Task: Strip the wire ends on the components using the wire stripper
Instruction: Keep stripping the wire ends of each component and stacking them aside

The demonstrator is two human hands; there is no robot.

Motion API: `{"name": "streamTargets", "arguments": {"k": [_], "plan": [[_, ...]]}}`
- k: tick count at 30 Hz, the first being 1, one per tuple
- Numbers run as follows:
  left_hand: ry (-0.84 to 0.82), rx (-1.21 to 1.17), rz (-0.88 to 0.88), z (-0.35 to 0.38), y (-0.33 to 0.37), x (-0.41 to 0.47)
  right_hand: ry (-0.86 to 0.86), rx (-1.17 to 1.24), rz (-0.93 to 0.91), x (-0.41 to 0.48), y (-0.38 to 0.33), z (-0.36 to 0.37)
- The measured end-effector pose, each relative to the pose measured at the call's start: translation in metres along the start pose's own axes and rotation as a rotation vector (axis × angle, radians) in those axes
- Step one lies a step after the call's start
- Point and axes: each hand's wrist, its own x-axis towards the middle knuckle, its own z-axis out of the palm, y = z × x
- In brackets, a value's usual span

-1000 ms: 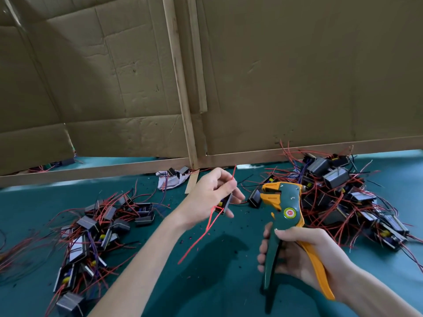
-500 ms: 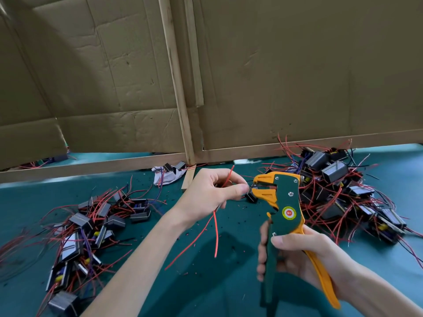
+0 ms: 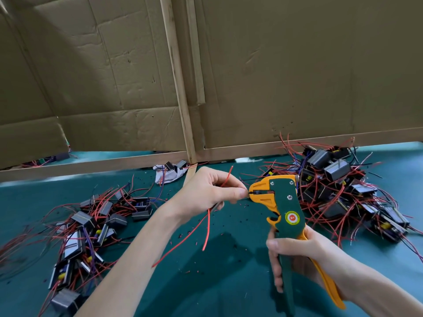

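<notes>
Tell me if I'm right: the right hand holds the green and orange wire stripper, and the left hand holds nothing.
Not quite. In the head view the left hand is not empty: it pinches red wires beside the tool's orange nose. The right hand does hold the green and orange wire stripper.

Left hand [image 3: 206, 193] and right hand [image 3: 320, 255] are bare; bare forearms extend behind both hands; fingernails are short and plain.

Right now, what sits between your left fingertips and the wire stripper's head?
In the head view, only a short dark wire end, pinched by the left hand, bridges into the slot of the wire stripper held by the right hand.
</notes>
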Motion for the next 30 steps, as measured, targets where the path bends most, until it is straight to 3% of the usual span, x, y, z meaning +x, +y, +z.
{"name": "streamTargets", "arguments": {"k": [6, 8, 10, 14, 19, 30], "plan": [[-0.064, -0.120, -0.016, 0.004, -0.008, 0.002, 0.261, -0.082, -0.081, 0.003, 0.009, 0.010], [-0.108, -0.330, -0.040, 0.009, -0.009, 0.004, 0.211, 0.041, -0.140, 0.005, 0.008, 0.008], [-0.075, -0.407, -0.021, 0.010, -0.010, 0.005, 0.044, 0.199, -0.208, 0.008, 0.002, 0.005], [0.060, -0.183, 0.077, 0.003, -0.008, 0.004, -0.045, 0.189, -0.253, 0.011, -0.005, -0.006], [0.104, 0.006, 0.183, 0.004, 0.000, 0.001, -0.047, 0.128, -0.169, 0.008, -0.006, -0.004], [0.056, 0.050, 0.239, 0.008, 0.007, -0.004, -0.033, 0.050, -0.136, 0.003, -0.009, 0.005]]}}
